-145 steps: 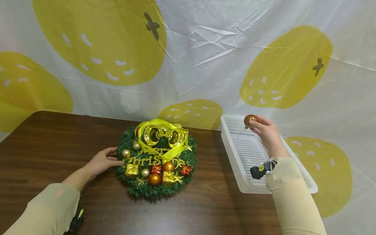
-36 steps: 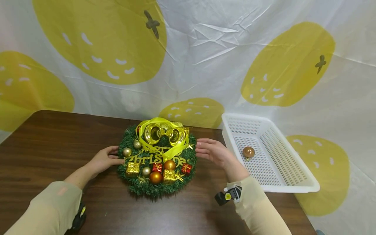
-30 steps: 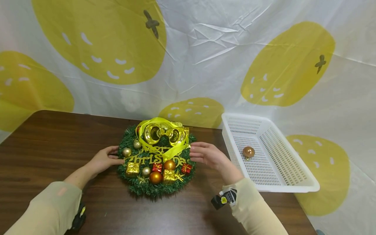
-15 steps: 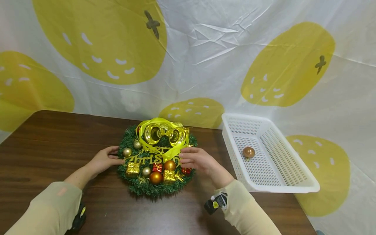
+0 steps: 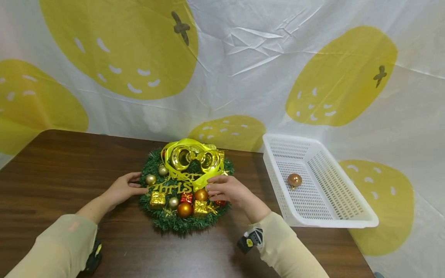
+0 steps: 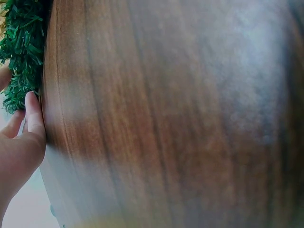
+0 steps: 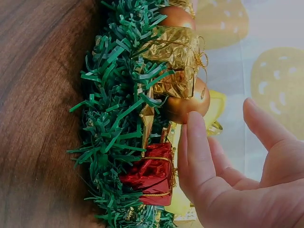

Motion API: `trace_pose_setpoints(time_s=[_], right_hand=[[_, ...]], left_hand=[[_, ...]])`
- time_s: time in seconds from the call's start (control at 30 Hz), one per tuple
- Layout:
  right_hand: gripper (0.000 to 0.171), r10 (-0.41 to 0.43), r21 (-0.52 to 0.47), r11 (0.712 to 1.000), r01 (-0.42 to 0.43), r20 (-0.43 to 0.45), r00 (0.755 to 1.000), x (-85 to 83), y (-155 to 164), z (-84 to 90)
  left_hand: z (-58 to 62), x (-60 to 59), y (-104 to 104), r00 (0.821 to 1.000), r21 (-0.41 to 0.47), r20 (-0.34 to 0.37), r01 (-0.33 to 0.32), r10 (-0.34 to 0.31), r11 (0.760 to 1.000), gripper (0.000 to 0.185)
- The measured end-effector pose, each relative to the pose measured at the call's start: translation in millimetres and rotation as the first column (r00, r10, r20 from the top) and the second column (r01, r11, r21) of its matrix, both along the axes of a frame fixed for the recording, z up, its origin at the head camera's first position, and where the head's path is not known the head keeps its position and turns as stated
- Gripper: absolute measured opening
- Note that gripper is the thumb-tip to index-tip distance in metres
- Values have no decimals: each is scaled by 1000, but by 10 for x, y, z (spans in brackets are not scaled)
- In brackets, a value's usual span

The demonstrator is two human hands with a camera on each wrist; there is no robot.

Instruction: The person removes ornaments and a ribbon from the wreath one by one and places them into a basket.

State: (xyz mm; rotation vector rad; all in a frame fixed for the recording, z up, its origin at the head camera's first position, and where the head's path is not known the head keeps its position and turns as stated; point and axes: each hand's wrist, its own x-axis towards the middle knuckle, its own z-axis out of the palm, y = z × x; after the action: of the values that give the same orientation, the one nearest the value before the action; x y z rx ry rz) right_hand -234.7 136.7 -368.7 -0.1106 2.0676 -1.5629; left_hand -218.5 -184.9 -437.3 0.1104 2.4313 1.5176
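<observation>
A green Christmas wreath [image 5: 154, 216] lies on the table, with gold lettering, gift boxes, baubles, and two gold bells [image 5: 180, 157] under a yellow ribbon. My left hand [image 5: 119, 191] holds its left rim, thumb and fingers on either side of the tinsel. Over the wreath's right side is my right hand [image 5: 231, 191], its fingers fairly straight and the thumb apart. In the right wrist view its fingertips are right at a copper-orange bauble [image 7: 190, 102], above a red gift box [image 7: 154, 173]. The hand partly hides the lettering's right end.
To the right stands a white perforated plastic basket [image 5: 347, 222] with one copper bauble [image 5: 294, 180] inside. The brown wooden table [image 5: 76, 166] meets a white sheet [image 5: 229, 92] printed with yellow fruit along its back edge.
Earlier the right hand held a copper bauble over the basket; the bauble now lies inside it. That hand has moved left over the wreath to another bauble. The left hand has stayed in place.
</observation>
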Motion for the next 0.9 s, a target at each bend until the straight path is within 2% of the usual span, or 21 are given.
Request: trace_pose_setpoints(time_s=[0.2,0.43,0.67,0.9], right_hand=[[44,70,113,992,-63,-60,996,28,-60,-4],[40,72,228,973,-41,-131,989,68,-183,-41],[37,30,255,967,11,-156,987,83,-235,-54],[37,11,216,976,16,-121,993,58,-212,-43]], left_hand=[[-2,-10,-6,1000,0,2,5,-5,1000,87],[0,-8,-3,1000,1,4,4,-4,1000,87],[12,5,5,1000,6,1,1,-1,1000,86],[10,3,3,1000,8,0,0,0,1000,87]])
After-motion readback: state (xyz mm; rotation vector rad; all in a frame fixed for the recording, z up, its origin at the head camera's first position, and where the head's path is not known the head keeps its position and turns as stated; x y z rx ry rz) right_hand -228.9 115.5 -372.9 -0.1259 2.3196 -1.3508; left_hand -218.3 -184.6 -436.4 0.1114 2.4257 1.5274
